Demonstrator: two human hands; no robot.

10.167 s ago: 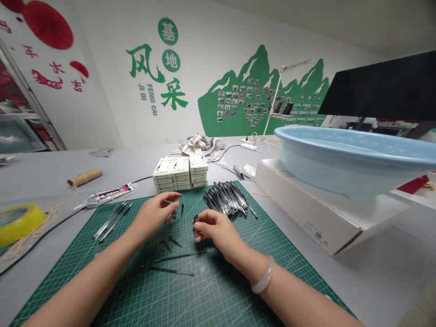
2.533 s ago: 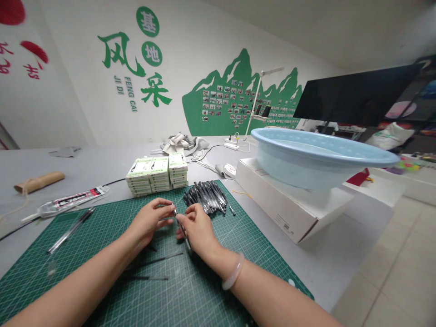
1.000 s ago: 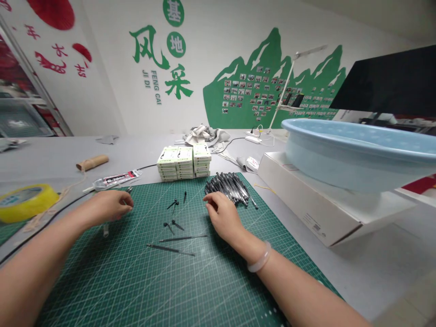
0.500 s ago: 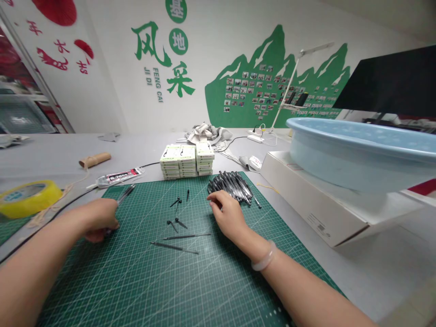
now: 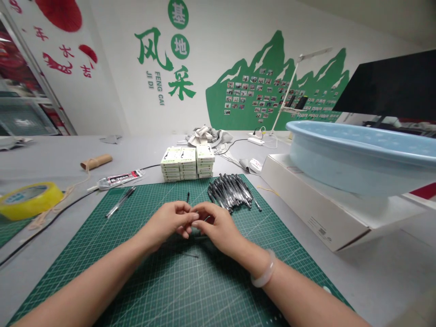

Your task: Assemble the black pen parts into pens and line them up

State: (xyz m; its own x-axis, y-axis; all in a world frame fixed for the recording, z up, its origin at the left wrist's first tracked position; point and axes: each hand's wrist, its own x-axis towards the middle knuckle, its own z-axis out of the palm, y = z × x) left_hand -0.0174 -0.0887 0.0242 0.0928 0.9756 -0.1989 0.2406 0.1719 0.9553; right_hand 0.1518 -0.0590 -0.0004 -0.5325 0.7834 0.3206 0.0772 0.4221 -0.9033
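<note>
My left hand [image 5: 169, 222] and my right hand [image 5: 214, 225] meet fingertip to fingertip over the middle of the green cutting mat [image 5: 143, 290]. Both pinch a small dark pen part between them; it is mostly hidden by the fingers. A thin dark refill [image 5: 187, 255] lies on the mat just below the hands. One small black pen tip [image 5: 187, 196] lies beyond them. A pile of black pens [image 5: 230, 190] sits at the mat's far right, close to my right hand. Two assembled pens [image 5: 120, 201] lie at the mat's far left.
Stacked white-green boxes [image 5: 187, 162] stand behind the mat. A glue tube [image 5: 117, 178], cardboard roll [image 5: 96, 161] and yellow tape [image 5: 29, 199] lie at the left. A light blue basin [image 5: 357, 154] rests on a white box [image 5: 316, 204] at the right. A black cable [image 5: 44, 222] crosses the left.
My left hand came back from the mat's left edge to the centre. My right hand drew back from the pen pile, and both now close together on a small part.
</note>
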